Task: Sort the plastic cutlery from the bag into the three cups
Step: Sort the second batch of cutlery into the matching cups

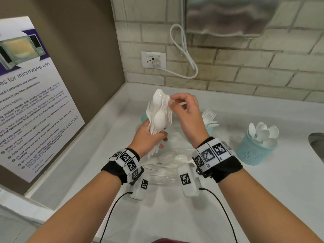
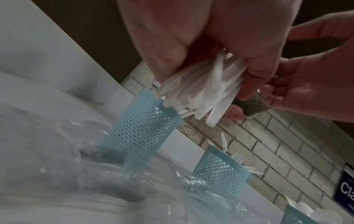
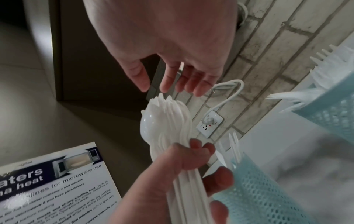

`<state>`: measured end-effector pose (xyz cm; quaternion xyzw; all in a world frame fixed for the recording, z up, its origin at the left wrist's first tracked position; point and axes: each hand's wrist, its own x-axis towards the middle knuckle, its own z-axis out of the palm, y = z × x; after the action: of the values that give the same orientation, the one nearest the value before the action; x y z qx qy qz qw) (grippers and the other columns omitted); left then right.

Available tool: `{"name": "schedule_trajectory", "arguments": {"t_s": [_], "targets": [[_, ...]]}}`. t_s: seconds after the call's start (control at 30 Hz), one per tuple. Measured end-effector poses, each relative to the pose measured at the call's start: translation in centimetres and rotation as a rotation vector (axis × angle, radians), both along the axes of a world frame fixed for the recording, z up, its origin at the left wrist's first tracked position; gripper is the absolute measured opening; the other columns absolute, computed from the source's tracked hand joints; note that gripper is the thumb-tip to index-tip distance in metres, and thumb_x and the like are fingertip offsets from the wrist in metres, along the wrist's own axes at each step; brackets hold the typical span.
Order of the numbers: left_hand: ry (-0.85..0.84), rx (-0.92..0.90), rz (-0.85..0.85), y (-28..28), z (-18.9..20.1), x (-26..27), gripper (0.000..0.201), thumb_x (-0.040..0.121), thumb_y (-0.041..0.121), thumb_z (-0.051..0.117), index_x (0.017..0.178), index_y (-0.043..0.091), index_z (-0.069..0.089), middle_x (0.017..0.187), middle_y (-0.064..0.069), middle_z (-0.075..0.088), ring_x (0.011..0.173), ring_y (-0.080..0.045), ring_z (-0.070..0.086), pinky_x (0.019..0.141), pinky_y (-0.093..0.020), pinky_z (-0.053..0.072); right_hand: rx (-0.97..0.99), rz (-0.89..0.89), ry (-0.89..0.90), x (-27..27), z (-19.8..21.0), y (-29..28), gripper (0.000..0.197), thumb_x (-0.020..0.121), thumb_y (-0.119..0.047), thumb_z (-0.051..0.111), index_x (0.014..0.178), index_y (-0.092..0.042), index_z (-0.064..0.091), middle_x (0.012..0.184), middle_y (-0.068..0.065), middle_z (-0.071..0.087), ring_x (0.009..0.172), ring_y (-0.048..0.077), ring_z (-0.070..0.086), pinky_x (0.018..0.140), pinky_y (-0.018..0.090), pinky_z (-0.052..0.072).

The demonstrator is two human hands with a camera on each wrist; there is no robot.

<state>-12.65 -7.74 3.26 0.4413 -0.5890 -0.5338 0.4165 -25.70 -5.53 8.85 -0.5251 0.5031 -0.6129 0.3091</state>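
My left hand (image 1: 154, 135) grips a thick bundle of white plastic cutlery (image 1: 160, 113) by the handles, with the spoon bowls pointing up. My right hand (image 1: 171, 99) hovers at the top of the bundle; in the right wrist view its fingers (image 3: 166, 84) are loosely spread just above the tips and hold nothing. Three teal mesh cups stand on the counter: one behind the bundle (image 2: 141, 125), a middle one with forks (image 1: 210, 120), and a right one with spoons (image 1: 257, 148). The clear bag (image 1: 164, 165) with more cutlery lies between my wrists.
A white counter (image 1: 245, 190) runs to a tiled wall with an outlet (image 1: 153, 59) and looped cord. A microwave poster (image 1: 35, 95) covers the left wall. A metal sink edge (image 1: 317, 146) shows at the far right.
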Motion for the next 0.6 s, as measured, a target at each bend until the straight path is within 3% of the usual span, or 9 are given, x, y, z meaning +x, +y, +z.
{"name": "schedule_trajectory", "arguments": {"t_s": [0.13,0.23,0.33,0.47,0.6], "targets": [[0.028,0.002,-0.035,-0.2,0.1,-0.1,0.032,0.082,-0.007,0.059,0.1,0.019,0.053,0.086,-0.007,0.069,0.057,-0.022,0.064,0.052,-0.029,0.051,-0.011,-0.01,0.155,-0.2,-0.3,0.1,0.014,0.079,-0.024,0.073,0.09,-0.018,0.067,0.096,-0.003,0.057,0.079,0.01,0.054,0.073,0.015,0.044],[0.039,0.037,-0.08,0.0,0.1,-0.1,0.026,0.082,-0.001,0.066,0.1,0.013,0.053,0.07,-0.006,0.069,0.052,-0.022,0.062,0.053,-0.031,0.052,0.003,0.016,0.151,-0.8,0.0,-0.5,0.007,0.079,-0.017,0.074,0.082,-0.017,0.068,0.089,-0.001,0.06,0.071,0.007,0.054,0.071,0.017,0.043],[0.048,0.041,-0.097,0.2,0.3,-0.1,0.021,0.08,0.007,0.073,0.093,0.012,0.057,0.056,0.0,0.061,0.048,-0.015,0.058,0.053,-0.028,0.052,0.061,0.088,0.136,-1.6,0.4,-0.9,0.008,0.083,-0.014,0.069,0.08,-0.019,0.065,0.083,-0.001,0.062,0.071,0.008,0.055,0.071,0.02,0.044],[0.022,0.035,-0.108,0.4,0.1,0.0,0.021,0.077,0.013,0.076,0.09,0.013,0.06,0.053,-0.001,0.06,0.049,-0.014,0.056,0.058,-0.026,0.051,0.144,0.189,0.058,-2.3,1.0,-1.1,0.001,0.091,-0.01,0.058,0.09,-0.009,0.058,0.076,0.002,0.06,0.066,0.012,0.056,0.062,0.018,0.049],[0.021,0.057,-0.107,0.4,-0.3,0.0,0.02,0.078,0.014,0.075,0.091,0.013,0.059,0.052,0.001,0.06,0.046,-0.013,0.055,0.056,-0.024,0.05,0.159,0.126,0.067,-2.8,1.3,-1.2,0.01,0.095,-0.015,0.052,0.086,-0.02,0.052,0.082,0.003,0.064,0.07,0.012,0.057,0.068,0.023,0.046]]}}
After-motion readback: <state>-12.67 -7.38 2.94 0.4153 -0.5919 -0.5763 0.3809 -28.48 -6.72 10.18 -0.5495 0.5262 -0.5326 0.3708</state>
